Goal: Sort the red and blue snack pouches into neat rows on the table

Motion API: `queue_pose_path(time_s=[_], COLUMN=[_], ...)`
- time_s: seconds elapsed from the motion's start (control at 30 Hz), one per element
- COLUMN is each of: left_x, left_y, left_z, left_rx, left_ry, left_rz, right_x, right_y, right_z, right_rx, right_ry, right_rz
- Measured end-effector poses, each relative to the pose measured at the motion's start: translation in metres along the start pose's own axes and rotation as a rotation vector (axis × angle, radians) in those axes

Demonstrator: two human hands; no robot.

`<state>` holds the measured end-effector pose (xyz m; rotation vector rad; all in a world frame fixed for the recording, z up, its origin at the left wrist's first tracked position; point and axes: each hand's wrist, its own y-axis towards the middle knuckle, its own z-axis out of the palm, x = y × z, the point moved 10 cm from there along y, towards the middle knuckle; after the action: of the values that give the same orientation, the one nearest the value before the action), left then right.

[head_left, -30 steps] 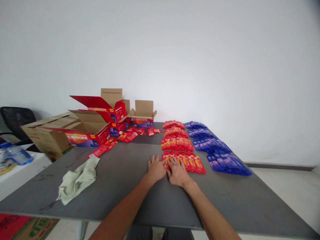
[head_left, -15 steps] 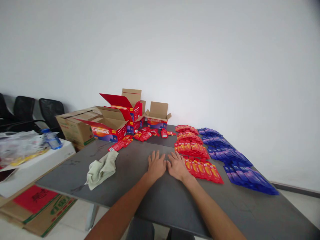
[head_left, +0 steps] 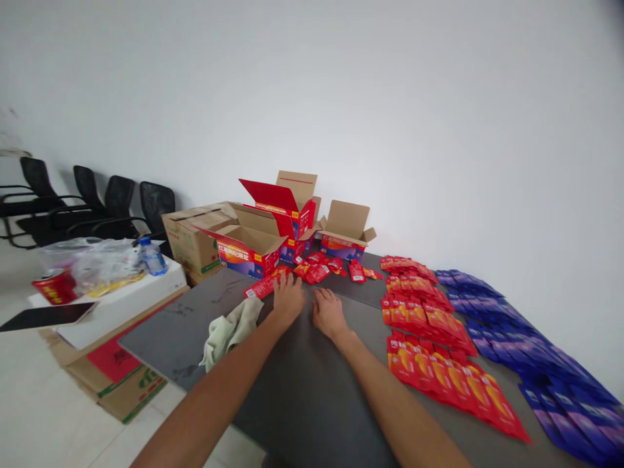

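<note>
My left hand [head_left: 288, 300] reaches over the table with its fingers apart, at the edge of a few red sachets [head_left: 260, 287]; whether the fingertips touch them I cannot tell. Beside it, my right hand [head_left: 329, 313] lies on the dark table with fingers spread and nothing in them. Beyond both hands is a loose heap of red sachets [head_left: 319, 272]. Overlapping rows of red sachets [head_left: 453, 377] lie to the right, and rows of blue sachets [head_left: 517, 338] farther right. A crumpled pale cloth [head_left: 229, 335] rests left of my left forearm.
Open red-and-blue cartons [head_left: 246, 263] stand at the back left, another open carton [head_left: 344, 246] at the back. Left of the table are a large brown box [head_left: 195, 237], a water bottle [head_left: 153, 259], a red can [head_left: 56, 288] and black chairs [head_left: 156, 207]. A white wall runs behind.
The view has turned left. My left hand has moved left and forward, away from my right hand to the loose red sachets. My right hand has left the red rows.
</note>
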<state>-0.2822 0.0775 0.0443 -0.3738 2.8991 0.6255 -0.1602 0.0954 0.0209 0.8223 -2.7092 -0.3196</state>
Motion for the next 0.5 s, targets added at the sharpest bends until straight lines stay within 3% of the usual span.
queue_pose_path(time_s=[0.13, 0.3, 0.4, 0.5], left_x=[0.034, 0.064, 0.067, 0.055], left_y=[0.029, 0.046, 0.054, 0.066], left_z=[0.022, 0.064, 0.079, 0.084], left_rx=[0.051, 0.171, 0.184, 0.16], left_ry=[0.016, 0.005, -0.019, -0.087], left_rz=[-0.111, -0.269, -0.331, -0.33], right_x=[0.005, -0.008, -0.021, -0.04], right_y=[0.046, 0.105, 0.136, 0.163], right_z=[0.014, 0.03, 0.038, 0.051], right_rx=[-0.046, -0.055, -0.079, -0.047], right_ry=[0.021, 0.034, 0.039, 0.059], right_rz=[-0.013, 0.056, 0.098, 0.153])
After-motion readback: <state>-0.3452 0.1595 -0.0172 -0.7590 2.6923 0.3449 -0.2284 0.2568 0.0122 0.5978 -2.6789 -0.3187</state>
